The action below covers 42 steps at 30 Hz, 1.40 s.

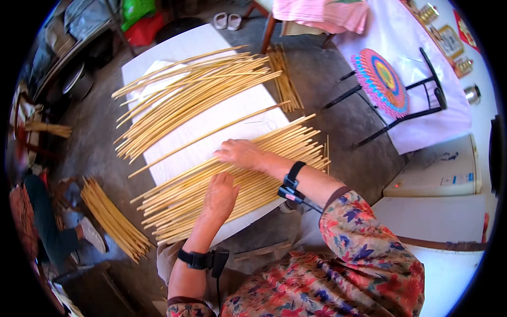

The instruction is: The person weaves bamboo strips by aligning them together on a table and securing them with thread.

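Observation:
A spread layer of long, thin yellow-tan sticks lies across the near part of a white tabletop. My left hand rests on the middle of this layer, fingers stretched forward and thumb apart. Just ahead and to the right, my right hand has its fingers bent together over the far edge of the layer, closed at a stick there; its fingertips are partly hidden. One single stick lies apart, beyond my hands. Farther off, a second pile of sticks covers the far part of the table.
Bundles of sticks lie on the floor at left and beyond the table. A stool with a colourful round seat stands at right, near a white cabinet. Another person's leg and shoe show at left. Pale slippers lie at the back.

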Tool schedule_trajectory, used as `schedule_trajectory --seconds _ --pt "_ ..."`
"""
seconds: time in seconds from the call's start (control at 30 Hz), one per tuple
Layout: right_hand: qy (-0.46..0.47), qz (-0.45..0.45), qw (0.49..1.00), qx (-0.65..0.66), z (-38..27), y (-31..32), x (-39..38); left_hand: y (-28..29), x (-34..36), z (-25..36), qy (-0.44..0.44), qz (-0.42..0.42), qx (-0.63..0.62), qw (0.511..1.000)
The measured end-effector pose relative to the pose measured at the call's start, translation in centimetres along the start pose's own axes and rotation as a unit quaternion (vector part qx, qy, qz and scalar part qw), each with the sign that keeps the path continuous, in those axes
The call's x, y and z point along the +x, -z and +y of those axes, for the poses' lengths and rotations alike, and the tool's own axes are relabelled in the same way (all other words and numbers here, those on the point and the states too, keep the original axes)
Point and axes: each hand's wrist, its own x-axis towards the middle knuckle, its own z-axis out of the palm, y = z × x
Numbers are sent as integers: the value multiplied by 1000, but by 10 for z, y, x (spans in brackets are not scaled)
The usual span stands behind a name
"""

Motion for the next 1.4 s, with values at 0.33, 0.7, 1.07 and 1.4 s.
schedule_trajectory --seconds 0.33,0.7,1.07,1.4 --pt "-5 18 999 44 -7 -4 5 -4 -2 -2 -14 12 1 1000" --pt "-2 63 997 33 -7 -17 7 2 1 -1 12 -24 -6 1000" --pt "-24 -19 999 29 -7 -7 7 -4 -1 -8 6 -29 -21 999" --pt "-29 -39 998 28 -12 0 11 -3 6 -28 -26 56 60 996"
